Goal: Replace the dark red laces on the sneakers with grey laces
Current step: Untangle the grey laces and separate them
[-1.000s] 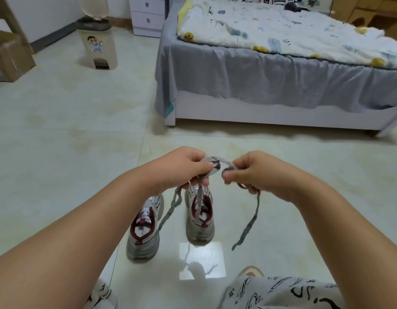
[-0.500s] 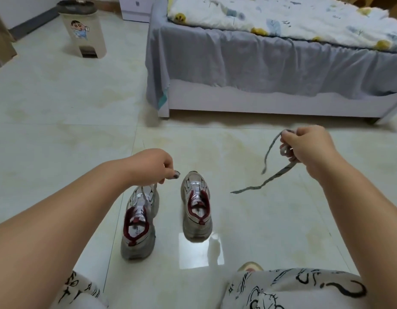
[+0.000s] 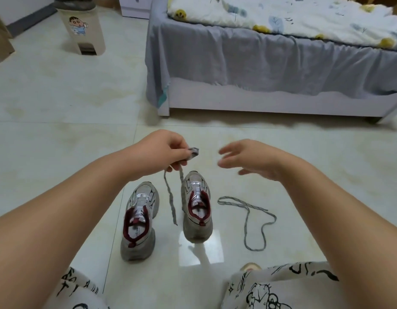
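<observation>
Head view takes in a pale glossy tiled floor [image 3: 59, 134], with a bed draped in a grey sheet [image 3: 271, 61] at the far side and a beige pedal bin with a cartoon sticker [image 3: 83, 30] at far left. Two grey-and-silver sneakers with dark red lining [image 3: 139, 221] stand side by side on the floor, toes pointing away from the person; no laces show in their eyelets. A loose grey flat lace [image 3: 249, 217] lies in an open loop on the floor just right of the right-hand sneaker, below the right hand [image 3: 249, 161], which hovers with fingers spread and holding nothing. The left hand [image 3: 168, 150] is raised above the gap between the shoes and pinches the bunched top of a second grey flat lace [image 3: 170, 197], whose two tails hang down, one between the sneakers, one against the right-hand shoe. That held lace is nearest the right-hand sneaker's eyelets, so threading would likely begin there, the free right hand reaching left for a tail.
</observation>
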Demonstrator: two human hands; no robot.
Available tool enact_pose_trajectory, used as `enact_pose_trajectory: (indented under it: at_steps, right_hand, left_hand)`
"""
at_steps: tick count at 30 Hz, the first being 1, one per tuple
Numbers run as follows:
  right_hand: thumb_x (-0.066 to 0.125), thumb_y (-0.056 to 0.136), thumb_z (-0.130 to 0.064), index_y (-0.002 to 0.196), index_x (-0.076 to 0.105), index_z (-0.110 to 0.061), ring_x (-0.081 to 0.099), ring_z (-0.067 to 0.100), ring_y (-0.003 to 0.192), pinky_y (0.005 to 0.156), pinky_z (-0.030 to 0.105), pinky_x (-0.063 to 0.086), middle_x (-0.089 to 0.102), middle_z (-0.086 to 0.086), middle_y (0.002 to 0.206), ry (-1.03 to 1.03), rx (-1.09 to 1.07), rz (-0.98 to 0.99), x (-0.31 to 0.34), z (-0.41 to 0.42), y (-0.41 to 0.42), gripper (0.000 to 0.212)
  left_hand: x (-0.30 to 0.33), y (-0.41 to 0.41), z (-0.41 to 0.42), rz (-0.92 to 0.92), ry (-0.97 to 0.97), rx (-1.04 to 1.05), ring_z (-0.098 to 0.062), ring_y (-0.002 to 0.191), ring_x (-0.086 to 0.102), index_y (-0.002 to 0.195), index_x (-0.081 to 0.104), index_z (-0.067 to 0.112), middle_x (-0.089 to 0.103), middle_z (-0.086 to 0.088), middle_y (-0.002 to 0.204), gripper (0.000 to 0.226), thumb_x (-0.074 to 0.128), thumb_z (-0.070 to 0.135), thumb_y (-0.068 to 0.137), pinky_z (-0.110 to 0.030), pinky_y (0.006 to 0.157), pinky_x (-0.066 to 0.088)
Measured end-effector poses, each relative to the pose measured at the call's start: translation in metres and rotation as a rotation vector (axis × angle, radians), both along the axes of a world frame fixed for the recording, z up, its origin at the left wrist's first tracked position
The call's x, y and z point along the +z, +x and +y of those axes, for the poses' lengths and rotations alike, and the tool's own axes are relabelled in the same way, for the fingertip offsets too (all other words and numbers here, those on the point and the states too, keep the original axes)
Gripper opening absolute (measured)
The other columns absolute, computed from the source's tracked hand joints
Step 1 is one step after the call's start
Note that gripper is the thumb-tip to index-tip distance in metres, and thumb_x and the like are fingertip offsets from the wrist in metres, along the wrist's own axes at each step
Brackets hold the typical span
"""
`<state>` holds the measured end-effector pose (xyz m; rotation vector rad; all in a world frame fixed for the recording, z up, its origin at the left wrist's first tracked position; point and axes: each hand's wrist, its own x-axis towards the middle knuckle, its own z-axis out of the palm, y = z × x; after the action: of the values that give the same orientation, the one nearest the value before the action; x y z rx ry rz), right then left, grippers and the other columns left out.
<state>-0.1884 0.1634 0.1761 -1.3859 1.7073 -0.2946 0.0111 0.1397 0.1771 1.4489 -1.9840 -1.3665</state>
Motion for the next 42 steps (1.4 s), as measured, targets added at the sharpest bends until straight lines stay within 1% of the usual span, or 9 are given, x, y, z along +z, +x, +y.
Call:
enact_pose_trajectory:
  at_steps: [3, 9, 15, 20, 25, 29, 33, 38, 42]
  right_hand:
    - [0.069, 0.082, -0.021, 0.13, 0.049, -0.015, 0.059, 0.015, 0.108, 0.097, 0.036, 0.043, 0.064, 0.003, 0.117, -0.016, 0.072, -0.292, 0.008, 0.004, 0.037, 0.053]
    - [0.053, 0.093, -0.015, 0.089, 0.066, -0.003, 0.045, 0.009, 0.045, 0.058, 0.022, 0.05, 0.047, -0.001, 0.052, -0.137, -0.009, -0.327, 0.013, 0.01, 0.068, 0.018]
    - [0.043, 0.098, -0.026, 0.084, 0.063, -0.008, 0.035, 0.012, 0.047, 0.064, 0.028, 0.046, 0.033, -0.004, 0.052, 0.005, -0.002, -0.29, 0.009, 0.016, 0.058, 0.03]
    - [0.043, 0.099, -0.027, 0.08, 0.062, -0.01, 0.036, 0.014, 0.05, 0.062, 0.029, 0.044, 0.037, -0.003, 0.053, -0.058, -0.022, -0.149, 0.009, 0.022, 0.071, 0.032]
    - [0.039, 0.097, -0.016, 0.09, 0.065, -0.011, 0.044, 0.014, 0.06, 0.073, 0.034, 0.044, 0.047, -0.003, 0.064, -0.27, 0.034, 0.113, 0.012, 0.029, 0.104, 0.027]
    - [0.049, 0.094, -0.021, 0.096, 0.069, -0.009, 0.039, 0.007, 0.056, 0.057, 0.023, 0.034, 0.046, -0.009, 0.062, -0.444, 0.078, 0.072, 0.022, 0.037, 0.135, 0.023]
    - [0.054, 0.092, -0.024, 0.089, 0.07, -0.009, 0.043, 0.011, 0.057, 0.055, 0.026, 0.033, 0.048, -0.005, 0.058, -0.552, 0.133, 0.014, 0.03, 0.043, 0.153, 0.022]
    - [0.049, 0.095, -0.019, 0.083, 0.064, -0.016, 0.044, 0.008, 0.058, 0.058, 0.025, 0.038, 0.049, -0.006, 0.062, -0.414, 0.311, 0.077, 0.034, 0.03, 0.158, 0.019]
    - [0.047, 0.095, -0.016, 0.079, 0.061, -0.016, 0.054, 0.01, 0.057, 0.049, 0.017, 0.039, 0.061, -0.001, 0.067, -0.256, 0.455, 0.158, 0.011, 0.016, 0.152, 0.022]
  left_hand:
    - [0.008, 0.001, 0.007, 0.11, 0.014, 0.038, -0.008, 0.061, 0.058, 0.076, 0.067, 0.013, 0.064, 0.001, 0.067, 0.012, 0.062, 0.015, 0.087, -0.019, 0.058, 0.048]
    - [0.021, 0.027, 0.014, 0.158, -0.176, 0.344, -0.01, 0.057, 0.055, 0.074, 0.064, 0.018, 0.058, 0.002, 0.067, 0.017, 0.057, 0.018, 0.09, -0.021, 0.055, 0.044]
    - [0.045, 0.083, 0.013, 0.714, 0.111, 0.797, -0.009, 0.063, 0.057, 0.058, 0.045, 0.021, 0.054, 0.008, 0.055, 0.04, 0.046, 0.037, 0.095, -0.026, 0.068, 0.039]
    - [0.056, 0.12, 0.025, 1.026, 0.212, 0.82, -0.01, 0.073, 0.068, 0.052, 0.041, 0.021, 0.07, 0.002, 0.073, 0.048, 0.044, 0.045, 0.094, -0.028, 0.08, 0.044]
    - [0.048, 0.12, 0.047, 0.344, -0.112, 0.566, -0.008, 0.064, 0.061, 0.078, 0.057, 0.013, 0.07, 0.001, 0.08, 0.022, 0.046, 0.021, 0.095, -0.02, 0.059, 0.044]
    - [0.034, 0.104, 0.065, -0.017, -0.197, 0.359, -0.017, 0.067, 0.058, 0.091, 0.058, 0.014, 0.068, 0.0, 0.085, 0.004, 0.054, 0.015, 0.09, -0.024, 0.058, 0.045]
    - [0.028, 0.092, 0.073, -0.097, -0.151, 0.142, -0.02, 0.084, 0.057, 0.121, 0.049, 0.018, 0.058, -0.005, 0.104, 0.036, 0.06, 0.018, 0.087, -0.027, 0.07, 0.047]
    - [0.024, 0.104, 0.062, -0.175, -0.018, 0.147, -0.013, 0.048, 0.039, 0.077, 0.061, 0.01, 0.051, 0.0, 0.056, 0.02, 0.051, 0.016, 0.092, -0.02, 0.043, 0.03]
    - [0.036, 0.128, 0.032, -0.034, 0.073, 0.247, -0.007, 0.037, 0.026, 0.083, 0.053, 0.009, 0.036, 0.01, 0.037, 0.023, 0.044, 0.024, 0.097, -0.017, 0.038, 0.021]
